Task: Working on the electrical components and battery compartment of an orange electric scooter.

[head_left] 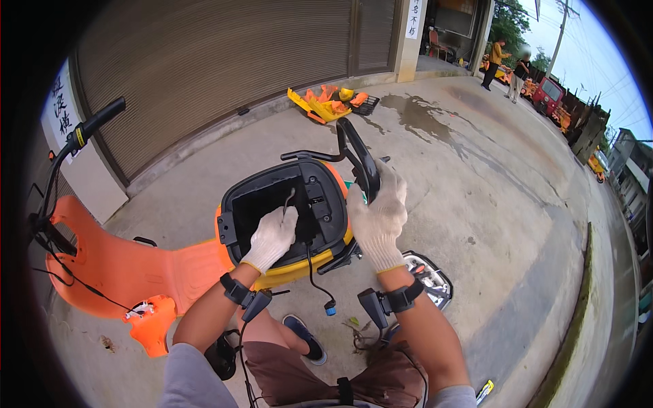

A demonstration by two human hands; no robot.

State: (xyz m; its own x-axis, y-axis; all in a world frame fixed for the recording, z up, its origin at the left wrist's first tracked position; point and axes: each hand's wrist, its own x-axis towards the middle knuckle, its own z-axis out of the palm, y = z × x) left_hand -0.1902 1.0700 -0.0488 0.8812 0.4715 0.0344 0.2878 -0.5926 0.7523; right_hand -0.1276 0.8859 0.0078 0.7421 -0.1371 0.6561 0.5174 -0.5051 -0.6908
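Observation:
An orange and yellow electric scooter (194, 268) stands before me, its black under-seat box (255, 197) uncovered. My left hand (272, 236), in a white knit glove, is closed at the box's near side. From its fingertips sticks a thin, grey, curved piece (290, 197), a wire or slim tool; I cannot make out which. My right hand (379, 221), gloved alike, is closed round the lower end of the black grab rail (360, 153) at the scooter's rear. A black cable (313, 272) with a blue connector (330, 308) hangs down the box's near side.
Yellow and orange body panels (323, 103) lie by the roller shutter (218, 61). A loose light unit (430, 279) rests on the concrete beside my right forearm. The handlebar (98, 122) rises at left. Two people (507, 64) stand far off near a red vehicle (547, 95).

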